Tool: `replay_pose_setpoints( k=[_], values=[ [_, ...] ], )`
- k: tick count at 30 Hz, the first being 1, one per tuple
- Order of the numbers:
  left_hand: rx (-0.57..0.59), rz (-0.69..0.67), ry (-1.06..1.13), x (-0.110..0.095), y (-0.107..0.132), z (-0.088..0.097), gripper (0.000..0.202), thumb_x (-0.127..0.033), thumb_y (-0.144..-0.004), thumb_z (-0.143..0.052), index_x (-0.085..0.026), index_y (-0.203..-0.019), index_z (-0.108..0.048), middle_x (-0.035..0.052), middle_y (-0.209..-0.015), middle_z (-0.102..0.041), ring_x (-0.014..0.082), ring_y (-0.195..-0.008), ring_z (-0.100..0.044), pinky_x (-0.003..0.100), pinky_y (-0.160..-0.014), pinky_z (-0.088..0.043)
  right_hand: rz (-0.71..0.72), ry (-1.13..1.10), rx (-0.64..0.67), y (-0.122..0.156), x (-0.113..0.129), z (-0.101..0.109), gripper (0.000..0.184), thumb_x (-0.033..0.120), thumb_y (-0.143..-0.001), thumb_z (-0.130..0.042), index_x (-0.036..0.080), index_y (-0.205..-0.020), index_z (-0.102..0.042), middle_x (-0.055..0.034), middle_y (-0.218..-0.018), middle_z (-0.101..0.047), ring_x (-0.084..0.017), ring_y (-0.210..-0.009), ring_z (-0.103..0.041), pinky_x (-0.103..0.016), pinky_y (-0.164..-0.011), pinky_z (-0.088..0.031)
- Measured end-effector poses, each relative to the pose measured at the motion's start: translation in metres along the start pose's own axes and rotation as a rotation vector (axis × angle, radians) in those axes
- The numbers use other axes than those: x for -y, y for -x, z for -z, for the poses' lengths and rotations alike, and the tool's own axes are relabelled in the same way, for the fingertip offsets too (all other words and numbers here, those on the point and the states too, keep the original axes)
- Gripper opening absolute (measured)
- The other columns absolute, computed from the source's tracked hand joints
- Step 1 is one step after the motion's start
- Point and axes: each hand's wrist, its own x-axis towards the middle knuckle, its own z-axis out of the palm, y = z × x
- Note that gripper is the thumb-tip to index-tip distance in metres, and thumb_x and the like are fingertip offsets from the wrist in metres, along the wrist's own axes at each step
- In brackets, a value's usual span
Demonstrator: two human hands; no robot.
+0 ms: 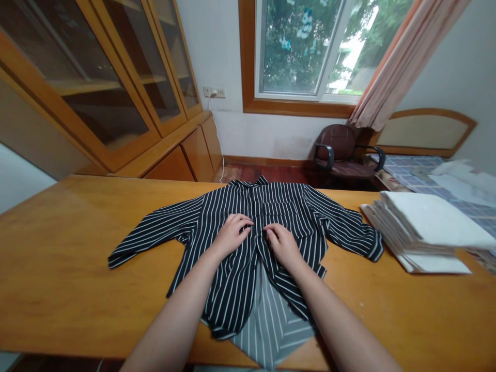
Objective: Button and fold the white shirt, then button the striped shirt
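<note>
A black-and-white striped long-sleeved shirt (232, 268) lies front side up, its collar toward the far edge and its sleeves spread to both sides. The front edges meet at the chest and part lower down, where the grey inside of the back shows. My left hand (232, 232) is on the chest, left of the button placket, its fingertips closed on the fabric. Just right of the placket, my right hand (282, 243) has curled fingers and thumb pinching the cloth. Any button between the fingertips is too small to make out.
The shirt rests on a wooden table (70, 268). A stack of white folded sheets (430, 222) stands at the right, beside the shirt's cuff. Beyond the table are a brown armchair (339, 147), a glass-door cabinet (155, 129) and a bed (411, 170).
</note>
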Motion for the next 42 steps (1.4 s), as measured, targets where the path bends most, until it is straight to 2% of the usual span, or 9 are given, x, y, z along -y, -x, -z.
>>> replay_pose_setpoints(
  k=[12,19,42],
  values=[
    [-0.014,0.016,0.022,-0.0027,0.0021,0.0026,0.019,-0.020,-0.093,-0.054,-0.022,-0.102,-0.071,0.0043,-0.109,-0.067,0.0221,-0.109,-0.056,0.044,-0.101,-0.045,0.003,-0.012,0.009,0.0012,0.0018,0.0024,0.018,0.018,-0.089,-0.045,0.021,-0.086,-0.062,-0.0024,-0.084,-0.066,-0.019,-0.085,-0.062,-0.031,-0.082,-0.047],
    [-0.036,0.001,0.043,0.0006,0.0020,0.0013,0.020,-0.020,-0.092,-0.053,-0.022,-0.100,-0.071,0.0036,-0.106,-0.069,0.0213,-0.107,-0.059,0.043,-0.099,-0.045,-0.022,-0.009,0.014,0.0019,0.0030,0.0014,0.017,0.017,-0.087,-0.045,0.021,-0.084,-0.062,-0.0011,-0.078,-0.065,-0.018,-0.077,-0.062,-0.030,-0.077,-0.048],
    [-0.018,0.004,0.059,0.0019,0.0006,0.0033,0.019,-0.021,-0.093,-0.053,-0.022,-0.099,-0.072,0.0033,-0.103,-0.070,0.0210,-0.104,-0.060,0.042,-0.100,-0.044,0.003,0.020,0.080,0.0018,0.0069,0.0031,0.016,0.014,-0.084,-0.047,0.021,-0.078,-0.059,-0.0007,-0.080,-0.064,-0.018,-0.080,-0.060,-0.028,-0.078,-0.043]
  ],
)
